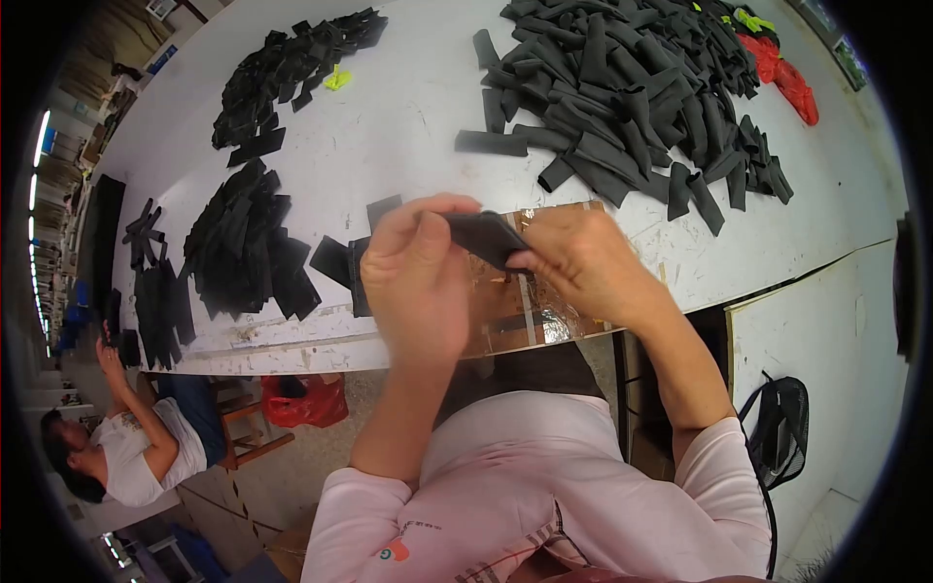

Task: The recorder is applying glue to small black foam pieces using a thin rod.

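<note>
Both my hands are raised over the table's near edge with one dark grey fabric piece (483, 236) stretched between them. My left hand (413, 277) is closed on its left end, the thumb lying along the near side. The right hand (581, 264) pinches the other end between thumb and fingers. The piece looks like a folded strip or flat tube; its far side is hidden. Beneath the hands lies a taped brown cardboard sheet (505, 325). Several flat dark pieces (335, 260) rest just left of my left hand.
A large heap of dark grey fabric tubes (622, 97) covers the far right, with a red bag (792, 89) beyond. Flatter black piles (238, 238) lie at left, a yellow-green scrap (337, 79) farther back. Another person (146, 442) works at the left edge. A black mesh bag (780, 428) hangs right.
</note>
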{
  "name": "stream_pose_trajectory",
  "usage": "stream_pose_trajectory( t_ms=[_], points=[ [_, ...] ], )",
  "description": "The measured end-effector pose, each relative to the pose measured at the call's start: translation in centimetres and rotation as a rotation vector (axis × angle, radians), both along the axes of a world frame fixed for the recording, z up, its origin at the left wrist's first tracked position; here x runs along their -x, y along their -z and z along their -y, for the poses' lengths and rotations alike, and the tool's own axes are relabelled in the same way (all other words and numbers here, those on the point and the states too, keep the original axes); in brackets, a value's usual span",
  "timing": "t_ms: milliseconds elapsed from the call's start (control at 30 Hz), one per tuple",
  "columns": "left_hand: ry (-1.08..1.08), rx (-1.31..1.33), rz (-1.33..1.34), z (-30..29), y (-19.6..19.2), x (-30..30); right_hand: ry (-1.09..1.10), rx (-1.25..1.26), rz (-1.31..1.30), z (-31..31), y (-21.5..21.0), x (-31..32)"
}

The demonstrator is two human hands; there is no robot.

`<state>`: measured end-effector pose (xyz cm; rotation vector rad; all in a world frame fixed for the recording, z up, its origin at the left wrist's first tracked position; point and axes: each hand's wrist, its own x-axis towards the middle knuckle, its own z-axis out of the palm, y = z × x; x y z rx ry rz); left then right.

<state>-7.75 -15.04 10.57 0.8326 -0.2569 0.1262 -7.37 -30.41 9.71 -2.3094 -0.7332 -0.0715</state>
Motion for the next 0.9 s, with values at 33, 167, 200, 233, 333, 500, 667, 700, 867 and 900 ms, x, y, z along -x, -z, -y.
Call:
stream_pose_trajectory(
  t_ms=[33,167,200,233,333,500,667,700,867,900],
  points=[
    [0.059,0.064,-0.085,-0.3,0.2,0.1,0.025,0.101,-0.002,-0.1,0.5,0.1],
    [0.019,-0.063,-0.052,-0.7,0.6,0.2,-0.003,-0.02,0.052,-0.4,0.4,-0.1],
    [0.006,-0.062,-0.054,-0.8,0.6,0.2,0.029,-0.061,0.133,-0.4,-0.6,0.2],
    [0.004,-0.071,-0.047,-0.9,0.6,0.2,0.059,-0.102,0.211,-0.4,-1.0,0.4],
    [-0.026,-0.105,-0.061,-0.5,0.7,0.5,0.031,-0.285,-0.017,-1.1,1.3,0.5],
    [-0.436,-0.683,-0.12,-2.6,2.7,-1.2,-0.063,-0.044,0.084,0.1,-2.6,-0.8],
    [-0.805,-1.682,-0.383,-8.3,11.0,-6.0,0.432,-0.651,-0.029,1.6,-2.7,-5.2],
    [-0.816,-1.686,-0.397,-9.1,11.6,-6.4,0.466,-0.643,-0.112,1.3,-2.2,-3.8],
    [-0.573,-1.705,-0.332,-11.1,13.4,-7.6,0.302,-0.654,-0.47,-1.1,1.7,2.9],
    [-0.5,-1.677,-0.346,-11.0,13.2,-7.9,0.263,-0.634,-0.546,-1.7,2.0,3.4]
  ],
)
